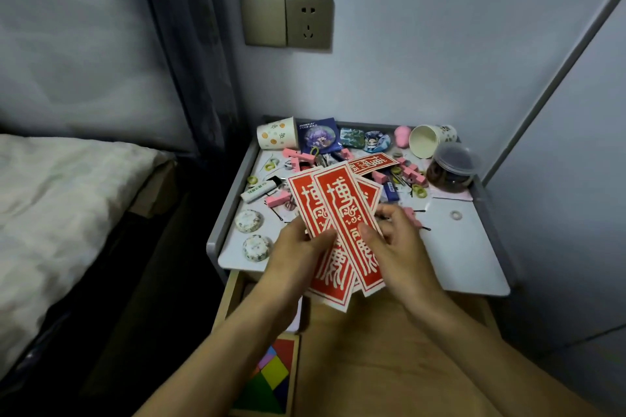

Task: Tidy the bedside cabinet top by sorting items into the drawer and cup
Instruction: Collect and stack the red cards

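A pale blue wall with a socket plate (287, 21) backs the small grey desk (467, 267), which sits with a bed (61, 200) to its left. From where I watch, its top is crowded at the far side and mostly bare at the near right. Below its near edge the wooden drawer (389, 349) stands pulled open, with a coloured tangram puzzle (271, 376) at its left end, so I judge it ready to take flat things.

My left hand (298, 247) and right hand (396, 247) together hold a fan of red paper slips (342, 223) above the near edge of the desk, over the drawer. Each grip is closed on the fan, thumb on the printed face and fingers behind; I take this as squaring the slips into one stack. One more red slip (372, 162) lies on the clutter farther back.

Two paper cups rest tipped over at the far edge, a dotted cup (276, 137) on the left and a white cup (426, 140) on the right. Pink clips (411, 173), hair ties and pins lie scattered between them, so most of the sorting is not yet done.
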A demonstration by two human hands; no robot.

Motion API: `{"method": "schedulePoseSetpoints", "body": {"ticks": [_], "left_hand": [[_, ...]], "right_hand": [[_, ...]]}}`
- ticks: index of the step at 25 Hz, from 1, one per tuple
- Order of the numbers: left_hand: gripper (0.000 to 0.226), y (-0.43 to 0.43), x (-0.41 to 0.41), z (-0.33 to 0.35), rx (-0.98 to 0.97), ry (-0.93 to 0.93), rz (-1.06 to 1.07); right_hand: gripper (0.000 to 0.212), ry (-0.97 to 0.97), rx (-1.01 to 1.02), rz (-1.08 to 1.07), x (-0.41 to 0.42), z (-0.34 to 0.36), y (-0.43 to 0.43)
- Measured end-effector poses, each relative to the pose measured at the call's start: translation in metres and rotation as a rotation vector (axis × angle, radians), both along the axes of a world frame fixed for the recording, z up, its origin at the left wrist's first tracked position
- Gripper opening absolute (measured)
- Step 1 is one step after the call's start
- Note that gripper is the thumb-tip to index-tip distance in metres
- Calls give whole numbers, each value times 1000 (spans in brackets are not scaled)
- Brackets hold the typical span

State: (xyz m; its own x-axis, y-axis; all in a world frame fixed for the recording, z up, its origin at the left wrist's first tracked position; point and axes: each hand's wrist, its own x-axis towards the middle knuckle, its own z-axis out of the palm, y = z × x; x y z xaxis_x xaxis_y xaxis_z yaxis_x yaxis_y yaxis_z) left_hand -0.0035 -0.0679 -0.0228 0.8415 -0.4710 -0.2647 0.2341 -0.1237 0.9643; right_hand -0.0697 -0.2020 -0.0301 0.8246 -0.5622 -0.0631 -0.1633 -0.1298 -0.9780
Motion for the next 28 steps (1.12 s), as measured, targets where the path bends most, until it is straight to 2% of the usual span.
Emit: {"method": "schedulePoseSetpoints", "body": {"ticks": [2,4,6,8,9,10,12,13,14,16,19,22,24,25,26,28], "left_hand": [[18,4,4,1,-20,5,-63],[16,6,6,1,21,-35,-71],[15,8,9,4,31,-26,17],[17,14,17,9,-73,78,122],[18,19,23,13,-139,146,184],[18,23,30,17,-192,203,245],[20,33,43,21,-284,295,344],[22,37,47,23,-324,333,371],[24,39,50,24,-361,370,385],[26,40,53,27,-423,440,390],[28,37,57,32,-501,531,391],[30,34,59,34,-534,565,376],[29,34,58,35,-528,567,350],[28,33,58,35,-519,564,337],[28,33,58,34,-509,565,320],[27,31,56,31,-476,578,272]], "right_hand": [[21,-3,-78,68,-1,0,7],[29,8,-172,125,-1,0,17],[35,15,-145,165,5,1,23],[30,2,-108,207,19,10,22],[28,10,-192,201,32,16,15],[29,49,-374,179,49,21,2],[50,247,-838,210,89,30,-27],[65,371,-993,268,107,33,-39],[76,478,-1083,337,123,34,-48],[82,624,-1164,446,146,26,-60],[66,692,-1319,497,159,11,-65],[28,617,-1516,439,156,9,-64],[24,504,-1595,384,148,17,-67],[27,390,-1596,346,143,24,-69],[31,242,-1545,297,135,33,-69],[38,-69,-1277,210,109,50,-63]]}}
